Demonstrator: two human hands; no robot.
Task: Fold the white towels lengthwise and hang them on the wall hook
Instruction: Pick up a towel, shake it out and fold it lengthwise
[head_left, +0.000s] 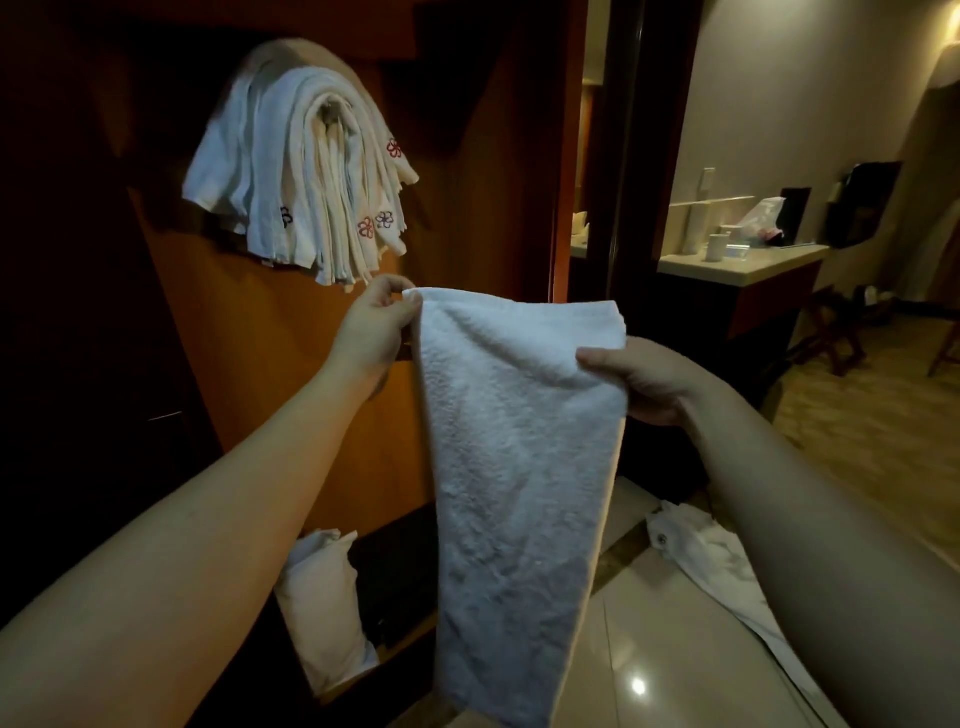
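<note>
A white terry towel (514, 467) hangs folded into a long strip in front of me. My left hand (371, 325) pinches its upper left corner. My right hand (641, 379) grips the upper right edge, thumb on the front. Above and to the left, several folded white towels (306, 171) with small flower embroidery drape over a hook on the orange wooden wall; the hook itself is hidden under them.
A white pillow-like bundle (322, 608) sits in a low dark shelf below the wall panel. White cloth (711, 561) lies on the glossy floor at right. A counter (743, 265) with cups and a bag stands at the back right, behind a dark doorframe (628, 156).
</note>
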